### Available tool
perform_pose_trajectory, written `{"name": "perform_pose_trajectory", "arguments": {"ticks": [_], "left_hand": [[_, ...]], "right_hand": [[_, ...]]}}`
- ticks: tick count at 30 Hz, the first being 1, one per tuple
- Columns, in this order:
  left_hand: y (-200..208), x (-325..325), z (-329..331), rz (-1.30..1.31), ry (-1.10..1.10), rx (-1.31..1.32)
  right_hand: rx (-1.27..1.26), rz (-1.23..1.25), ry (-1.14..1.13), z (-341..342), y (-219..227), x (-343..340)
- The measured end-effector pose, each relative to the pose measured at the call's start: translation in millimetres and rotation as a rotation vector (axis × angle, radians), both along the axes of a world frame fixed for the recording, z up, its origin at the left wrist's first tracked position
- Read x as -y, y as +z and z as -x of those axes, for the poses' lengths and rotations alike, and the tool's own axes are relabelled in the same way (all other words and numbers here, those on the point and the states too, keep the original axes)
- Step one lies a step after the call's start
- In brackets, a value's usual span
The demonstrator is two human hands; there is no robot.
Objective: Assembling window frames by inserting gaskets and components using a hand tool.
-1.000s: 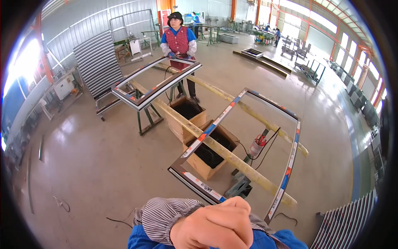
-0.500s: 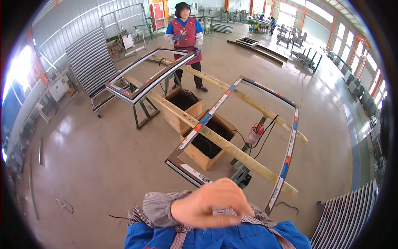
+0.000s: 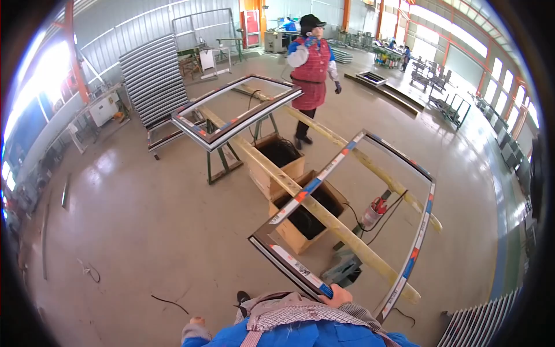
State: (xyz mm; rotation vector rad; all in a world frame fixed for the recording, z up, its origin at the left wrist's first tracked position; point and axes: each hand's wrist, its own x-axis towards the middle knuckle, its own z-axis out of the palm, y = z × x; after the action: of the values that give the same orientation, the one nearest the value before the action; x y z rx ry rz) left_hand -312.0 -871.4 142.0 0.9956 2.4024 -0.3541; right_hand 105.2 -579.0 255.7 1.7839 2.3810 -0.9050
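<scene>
A brown rectangular window frame (image 3: 324, 175), covered with strips of white, blue and orange tape, lies across two long padded rails. My right hand (image 3: 336, 296) grips its near edge, the fingers curled over the profile. My left hand (image 3: 198, 321) hangs low by my left side, away from the frame; its fingers are mostly hidden. Farther off on the same rails rests a second, similar frame (image 3: 214, 139), apart from the one I hold.
Wooden boxes (image 3: 287, 222) holding dark coiled strips stand under the rails (image 3: 341, 228). A bucket of red-handled tools (image 3: 373, 214) sits beside them. A co-worker (image 3: 312, 69) in a red apron stands beyond the far frame. Stacked profiles (image 3: 151, 81) lean behind at left.
My left hand has dropped from in front of my body to my left side. My right hand now shows on the frame. The co-worker has turned and moved, one hand raised toward the head.
</scene>
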Motion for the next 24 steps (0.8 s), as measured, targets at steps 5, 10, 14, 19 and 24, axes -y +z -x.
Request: {"name": "perform_pose_trajectory", "arguments": {"ticks": [5, 10, 14, 19, 24], "left_hand": [[-113.8, 147.5, 34.3, -0.470, 1.138, 0.444], [-213.3, 144.7, 20.0, -0.547, 1.424, 0.691], [-183.7, 51.4, 74.7, -0.554, 1.002, 0.789], [-123.0, -16.0, 156.3, -0.522, 0.797, 0.425], [-65.9, -47.8, 251.5, -0.403, 0.829, 0.393]], "right_hand": [[0.009, -0.051, 0.054, 7.6, 12.6, -0.4], [0.093, -0.051, 0.064, 55.3, 42.3, -7.7], [0.162, 0.035, -0.003, 102.0, 49.5, -9.6], [0.092, -0.023, -0.047, 171.1, 59.1, -16.0], [0.020, -0.272, -0.063, 239.5, 88.5, -23.9]]}}
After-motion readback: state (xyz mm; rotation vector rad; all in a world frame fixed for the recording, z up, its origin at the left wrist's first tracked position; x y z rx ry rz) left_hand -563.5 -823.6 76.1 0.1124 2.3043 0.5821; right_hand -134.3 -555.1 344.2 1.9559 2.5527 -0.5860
